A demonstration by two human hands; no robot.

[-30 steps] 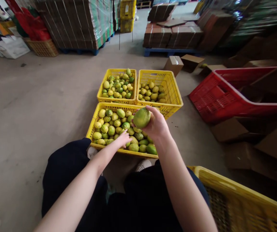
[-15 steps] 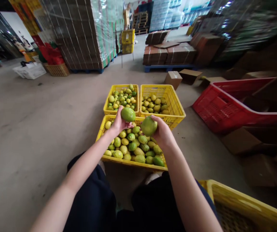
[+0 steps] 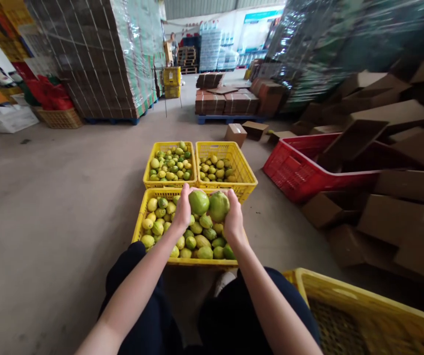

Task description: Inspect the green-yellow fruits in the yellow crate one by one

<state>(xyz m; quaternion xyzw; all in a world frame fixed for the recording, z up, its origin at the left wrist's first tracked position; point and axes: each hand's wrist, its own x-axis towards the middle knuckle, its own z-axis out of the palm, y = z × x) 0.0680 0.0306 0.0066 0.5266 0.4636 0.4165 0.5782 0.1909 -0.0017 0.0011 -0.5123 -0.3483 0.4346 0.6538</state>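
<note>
My left hand [image 3: 184,209] holds a glossy green lemon [image 3: 199,202], its fingers wrapped behind the fruit. A second, paler green lemon [image 3: 219,206] sits in my right hand [image 3: 233,217], side by side with the first. Both are raised over the near yellow crate [image 3: 193,262], which is full of green and yellow lemons [image 3: 202,241]. Beyond it stand two more yellow crates. The back left crate [image 3: 169,184] is well filled with mixed green and yellow fruit. In the back right crate [image 3: 247,172], mostly yellow fruit lies lower down.
A red crate [image 3: 289,172] with cardboard in it stands on the right, among piled cardboard boxes [image 3: 393,222]. Another yellow crate [image 3: 367,301] is by my right knee. Flattened cartons [image 3: 227,102] on a blue pallet and wrapped stacks [image 3: 86,59] are farther back. A person [image 3: 174,47] stands far off.
My hands have drawn together, bringing the two lemons close to each other. The view has tilted up and turned right, so the crates appear lower and farther left.
</note>
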